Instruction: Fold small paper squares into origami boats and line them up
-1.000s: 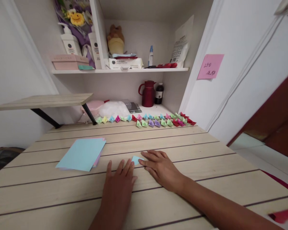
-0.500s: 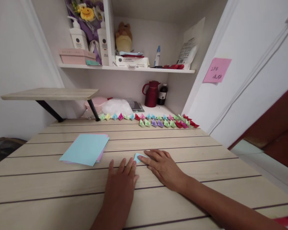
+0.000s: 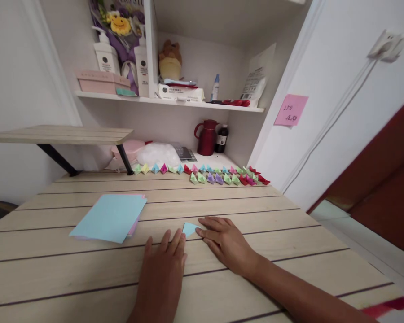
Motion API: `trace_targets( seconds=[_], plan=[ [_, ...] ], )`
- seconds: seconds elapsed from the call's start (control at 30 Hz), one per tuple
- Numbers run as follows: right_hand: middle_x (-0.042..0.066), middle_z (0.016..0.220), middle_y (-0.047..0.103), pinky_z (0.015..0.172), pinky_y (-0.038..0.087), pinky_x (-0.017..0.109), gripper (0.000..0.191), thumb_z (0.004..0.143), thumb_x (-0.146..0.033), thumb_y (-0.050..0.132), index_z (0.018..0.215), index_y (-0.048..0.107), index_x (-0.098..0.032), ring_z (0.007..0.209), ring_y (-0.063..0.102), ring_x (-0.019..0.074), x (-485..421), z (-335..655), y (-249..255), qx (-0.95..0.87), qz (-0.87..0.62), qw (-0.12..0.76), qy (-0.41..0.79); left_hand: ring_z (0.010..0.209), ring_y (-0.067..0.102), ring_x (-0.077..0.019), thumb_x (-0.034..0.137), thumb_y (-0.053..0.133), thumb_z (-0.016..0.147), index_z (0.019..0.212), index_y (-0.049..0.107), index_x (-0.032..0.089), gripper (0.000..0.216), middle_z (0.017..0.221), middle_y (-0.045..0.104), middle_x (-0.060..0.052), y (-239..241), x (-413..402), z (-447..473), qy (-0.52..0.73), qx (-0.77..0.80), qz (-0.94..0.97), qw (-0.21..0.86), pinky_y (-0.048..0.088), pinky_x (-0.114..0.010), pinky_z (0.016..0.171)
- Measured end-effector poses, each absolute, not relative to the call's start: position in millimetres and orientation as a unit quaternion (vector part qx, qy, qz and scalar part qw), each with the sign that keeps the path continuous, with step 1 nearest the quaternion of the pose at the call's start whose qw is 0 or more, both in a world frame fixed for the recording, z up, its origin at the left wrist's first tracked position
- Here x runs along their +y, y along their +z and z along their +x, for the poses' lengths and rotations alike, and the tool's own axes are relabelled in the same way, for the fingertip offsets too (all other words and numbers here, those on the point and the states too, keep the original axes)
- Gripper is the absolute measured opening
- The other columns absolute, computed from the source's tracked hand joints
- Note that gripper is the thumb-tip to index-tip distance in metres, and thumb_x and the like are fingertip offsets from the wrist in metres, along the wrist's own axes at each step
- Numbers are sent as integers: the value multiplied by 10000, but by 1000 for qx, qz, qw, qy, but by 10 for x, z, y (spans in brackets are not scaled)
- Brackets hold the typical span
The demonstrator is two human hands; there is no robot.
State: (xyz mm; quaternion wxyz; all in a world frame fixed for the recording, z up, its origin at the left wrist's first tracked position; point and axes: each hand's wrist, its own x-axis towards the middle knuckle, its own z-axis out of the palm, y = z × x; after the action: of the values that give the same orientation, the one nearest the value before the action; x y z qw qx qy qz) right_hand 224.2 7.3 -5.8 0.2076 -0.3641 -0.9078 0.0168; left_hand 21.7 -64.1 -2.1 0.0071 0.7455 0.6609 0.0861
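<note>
A small folded piece of light blue paper (image 3: 189, 229) lies on the wooden table between my two hands. My left hand (image 3: 164, 264) rests palm down with its fingers spread, the fingertips at the paper's left corner. From the right, my right hand (image 3: 227, 242) reaches in with its fingers stretched out, and its fingertips touch the paper's right end. To the left sits a stack of square paper sheets (image 3: 109, 217), light blue on top with pink edges showing below. Two rows of small folded paper boats (image 3: 218, 178) in several colours line the table's back edge.
A small raised wooden shelf (image 3: 60, 134) on black legs stands at the back left. Behind the boats are a dark red jug (image 3: 207, 138), a dark bottle (image 3: 221, 139) and a white plastic bag (image 3: 159, 154). A red object (image 3: 385, 308) lies at the right edge.
My right fingers have drawn back a little to the right, so more of the blue paper shows. The camera view has shifted slightly, moving the scene left and down.
</note>
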Motion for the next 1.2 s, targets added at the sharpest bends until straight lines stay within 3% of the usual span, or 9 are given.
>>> trace_targets(
  seconds=[0.2, 0.3, 0.4, 0.5, 0.67, 0.77, 0.93, 1.07, 1.2],
  plan=[
    [38, 1311, 598, 940, 403, 420, 294, 937, -300, 497, 1189, 645, -331, 1177, 525, 240, 114, 2220, 116, -914, -363, 179, 39, 1335, 440, -280, 188, 325, 940, 1337, 529, 285, 456, 1451, 444, -3, -2, -683, 242, 67, 659, 749, -16, 299, -641, 1070],
    [28, 1119, 681, 856, 428, 359, 199, 912, -295, 528, 944, 724, -289, 1052, 584, 229, 251, 2144, 301, -923, -345, 152, 75, 1347, 422, -274, 169, 298, 937, 1358, 508, 242, 476, 1462, 425, -26, 27, -724, 293, 46, 666, 744, -35, 266, -639, 1087],
    [0, 917, 688, 746, 427, 280, 107, 825, -285, 648, 734, 680, -239, 922, 607, 191, 406, 2035, 375, -911, -355, 164, 134, 1361, 401, -280, 127, 294, 919, 1369, 495, 235, 505, 1477, 406, -32, 52, -760, 319, 20, 667, 743, -43, 266, -647, 1080],
    [18, 944, 648, 716, 416, 260, 116, 790, -275, 695, 733, 624, -202, 903, 590, 178, 495, 1941, 289, -894, -377, 193, 147, 1357, 408, -284, 108, 311, 900, 1370, 496, 260, 528, 1477, 418, -28, 66, -769, 277, 14, 665, 746, -31, 308, -627, 1057],
    [10, 971, 588, 711, 408, 237, 184, 730, -240, 751, 748, 574, -191, 823, 567, 136, 575, 1910, 92, -870, -380, 233, 213, 1262, 513, -246, 292, 370, 944, 1257, 582, 263, 379, 1342, 601, -50, 169, -657, 181, 106, 692, 714, 30, 348, -498, 1054],
    [11, 1005, 553, 667, 404, 237, 297, 665, -254, 797, 866, 586, -202, 753, 544, 124, 617, 1932, 45, -855, -392, 244, 234, 1114, 595, -257, 365, 468, 906, 1158, 583, 179, 334, 1182, 667, -112, 269, -503, 249, 143, 726, 671, 50, 406, -425, 960],
    [33, 1067, 553, 726, 421, 272, 439, 685, -247, 784, 1086, 606, -240, 807, 547, 152, 607, 1970, 21, -846, -390, 263, 249, 1044, 569, -309, 369, 610, 787, 928, 556, 197, 229, 1048, 644, -90, 297, -276, 437, 135, 708, 693, 25, 398, -420, 838],
    [44, 1129, 561, 844, 416, 323, 385, 660, -242, 812, 1019, 672, -248, 947, 566, 197, 592, 1988, 25, -847, -377, 262, 270, 1021, 559, -298, 308, 654, 730, 842, 512, 213, 204, 969, 627, -59, 237, -163, 412, 176, 706, 684, 54, 390, -413, 837],
    [36, 1156, 567, 885, 394, 344, 288, 594, -194, 853, 827, 687, -227, 1030, 559, 216, 585, 1995, 40, -833, -376, 272, 302, 1122, 532, -288, 205, 686, 669, 714, 457, 224, 234, 1029, 620, -74, 184, -71, 303, 228, 664, 703, 110, 391, -397, 890]
  ],
)
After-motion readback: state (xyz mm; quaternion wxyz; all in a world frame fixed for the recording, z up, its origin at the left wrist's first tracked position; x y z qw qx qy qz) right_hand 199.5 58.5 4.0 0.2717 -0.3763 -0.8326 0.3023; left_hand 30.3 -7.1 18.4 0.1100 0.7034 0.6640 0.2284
